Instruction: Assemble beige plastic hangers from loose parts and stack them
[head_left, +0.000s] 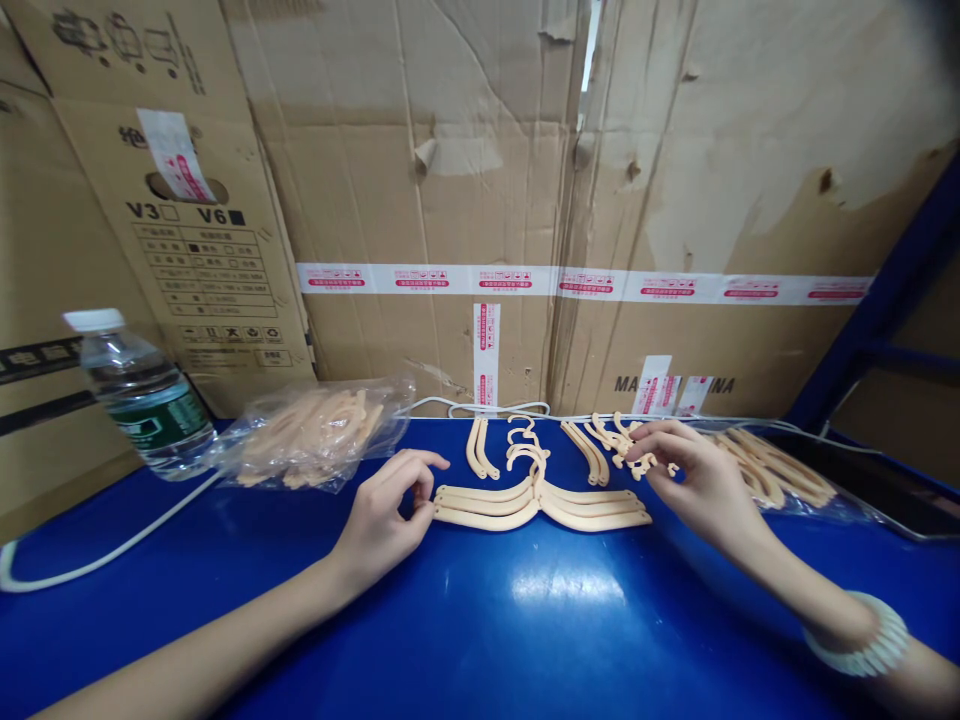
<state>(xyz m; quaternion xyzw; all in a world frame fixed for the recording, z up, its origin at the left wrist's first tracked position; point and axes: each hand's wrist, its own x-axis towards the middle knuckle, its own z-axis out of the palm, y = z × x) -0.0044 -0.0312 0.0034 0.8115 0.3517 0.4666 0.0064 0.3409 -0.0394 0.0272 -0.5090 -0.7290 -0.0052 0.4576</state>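
Fingers of the left hand (386,505) curl at the left end of joined cream plastic hangers (487,520) mid-bench (480,650); the right hand's (701,485) bend by small cream plastic hooks (619,440). Neither grip is clear. Loose curved cream plastic arms (481,455) remain unjoined beyond.

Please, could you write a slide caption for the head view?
Left hand and right hand flank beige hanger pieces on a blue table.

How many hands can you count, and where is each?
2: the left hand at the left end of the lined-up hanger pieces, the right hand near the small loose parts.
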